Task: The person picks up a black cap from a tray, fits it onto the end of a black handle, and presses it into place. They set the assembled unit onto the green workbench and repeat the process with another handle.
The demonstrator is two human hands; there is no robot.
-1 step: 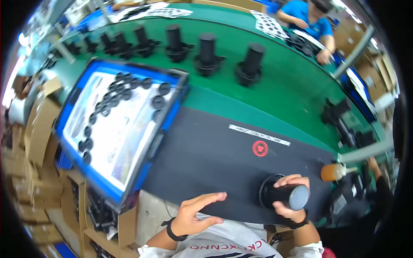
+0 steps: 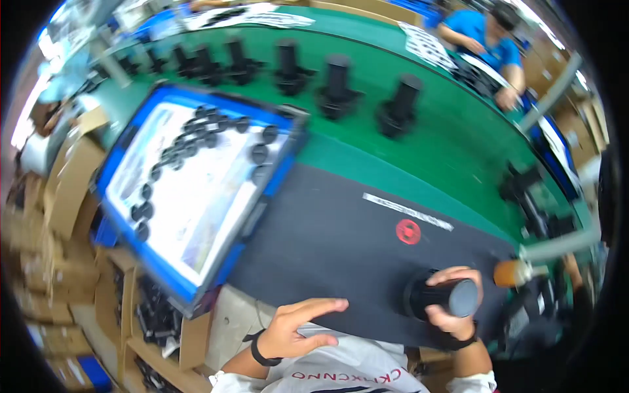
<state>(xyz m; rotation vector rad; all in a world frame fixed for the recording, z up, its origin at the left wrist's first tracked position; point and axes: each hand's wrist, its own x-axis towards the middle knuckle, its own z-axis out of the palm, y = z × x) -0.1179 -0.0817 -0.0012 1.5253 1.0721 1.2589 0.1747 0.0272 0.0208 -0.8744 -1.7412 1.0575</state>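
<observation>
My right hand point(image 2: 458, 301) wraps around a black cylindrical part point(image 2: 432, 298) with a wide flanged base and a smooth, light-catching round end. It is on or just over the black mat point(image 2: 308, 242), near the mat's right side; I cannot tell whether its base touches. Left of it, my left hand point(image 2: 301, 327) hovers at the mat's front edge, fingers stretched out and thumb apart, holding nothing. A blue-rimmed tray point(image 2: 157, 281) lies to the left, with several small black round caps point(image 2: 190, 141) on a white sheet inside.
Several black cylinders on flanged bases point(image 2: 337, 85) stand in a row along the green bench point(image 2: 452, 170). An orange bottle point(image 2: 508, 274) is right of my right hand. Cardboard boxes point(image 2: 72, 190) crowd the left. Across the bench, a person in a blue shirt point(image 2: 481, 42) handles parts.
The whole view has shifted, so the tray, mat and bench parts appear slightly farther right. My right hand keeps its grip on the black cylindrical part; my left hand stays spread.
</observation>
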